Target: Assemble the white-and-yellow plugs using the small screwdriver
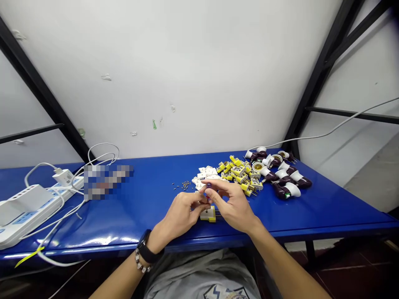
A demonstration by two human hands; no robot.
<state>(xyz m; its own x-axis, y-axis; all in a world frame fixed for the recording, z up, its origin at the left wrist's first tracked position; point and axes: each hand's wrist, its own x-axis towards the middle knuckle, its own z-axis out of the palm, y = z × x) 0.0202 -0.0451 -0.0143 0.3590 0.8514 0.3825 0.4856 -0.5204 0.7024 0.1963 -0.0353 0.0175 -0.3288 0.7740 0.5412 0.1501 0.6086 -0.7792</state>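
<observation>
A small screwdriver (208,185) with a dark purple handle stands upright over a white and yellow plug (208,214). My right hand (232,203) is closed around the handle, thumb and fingertips curled. From the other side, my left hand (185,211) pinches low on the screwdriver, its thumb just above the plug; the tip is mostly hidden by fingers. The plug lies on the blue table near its front edge, metal prongs pointing right. Just beyond my hands are white plastic pieces (207,171) and, left of them, several small screws (185,185).
Yellow and white plugs (238,171) are heaped behind my right hand. Farther right lie several dark purple and white lamp holders (285,176). A white power strip (34,207) with tangled cables occupies the left of the blue table (140,207); beside it is a pixelated patch.
</observation>
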